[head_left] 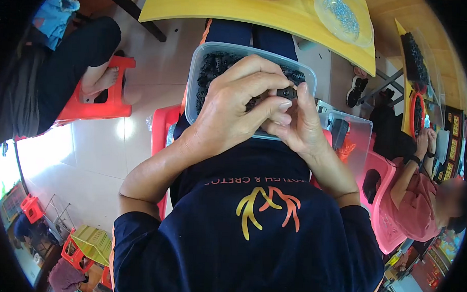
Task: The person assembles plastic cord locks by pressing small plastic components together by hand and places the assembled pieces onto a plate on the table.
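Note:
Over a clear plastic tub (193, 77) on my lap, both hands come together at a small black plastic part (287, 93). My left hand (235, 97) pinches it between thumb and forefinger. From the other side my right hand (304, 120) closes its fingertips on the same part. Many similar black parts (210, 65) fill the tub beneath, partly hidden by my left hand. The part's exact kind is too small to make out.
A yellow table (197, 7) stands ahead, carrying a clear bowl (370, 35) of small bluish pieces and a red dish. To the right are a clear bin (362, 135), a pink chair (382, 228) and a co-worker (416, 204). Another person sits left on a red stool (116, 110).

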A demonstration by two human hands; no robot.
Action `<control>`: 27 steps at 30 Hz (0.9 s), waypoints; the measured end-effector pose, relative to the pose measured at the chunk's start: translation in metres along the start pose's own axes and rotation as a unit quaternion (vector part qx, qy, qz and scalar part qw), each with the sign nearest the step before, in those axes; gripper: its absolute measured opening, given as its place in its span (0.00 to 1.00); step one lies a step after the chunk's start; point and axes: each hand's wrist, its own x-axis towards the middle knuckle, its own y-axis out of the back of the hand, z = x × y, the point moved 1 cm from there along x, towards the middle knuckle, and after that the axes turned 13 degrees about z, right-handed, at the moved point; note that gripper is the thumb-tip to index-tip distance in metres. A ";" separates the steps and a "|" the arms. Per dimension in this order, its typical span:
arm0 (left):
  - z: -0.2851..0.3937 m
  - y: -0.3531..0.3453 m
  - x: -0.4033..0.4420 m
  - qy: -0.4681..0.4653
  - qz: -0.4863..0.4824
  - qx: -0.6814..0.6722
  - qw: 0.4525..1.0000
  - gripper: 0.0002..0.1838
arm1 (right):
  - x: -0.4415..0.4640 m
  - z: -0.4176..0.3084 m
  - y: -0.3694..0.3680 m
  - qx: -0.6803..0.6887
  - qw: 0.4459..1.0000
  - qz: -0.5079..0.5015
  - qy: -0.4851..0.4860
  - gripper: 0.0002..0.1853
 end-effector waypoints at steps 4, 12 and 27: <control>-0.004 0.003 0.002 -0.008 0.000 -0.007 1.000 0.13 | -0.003 -0.007 -0.003 -0.161 0.982 0.075 0.061 0.24; -0.006 0.008 0.005 0.055 -0.061 0.016 0.997 0.13 | -0.005 -0.038 -0.013 -0.619 0.654 0.029 0.434 0.12; -0.045 0.054 0.063 0.247 -0.052 -0.068 0.965 0.09 | 0.012 -0.041 -0.020 -0.571 0.686 0.086 0.443 0.11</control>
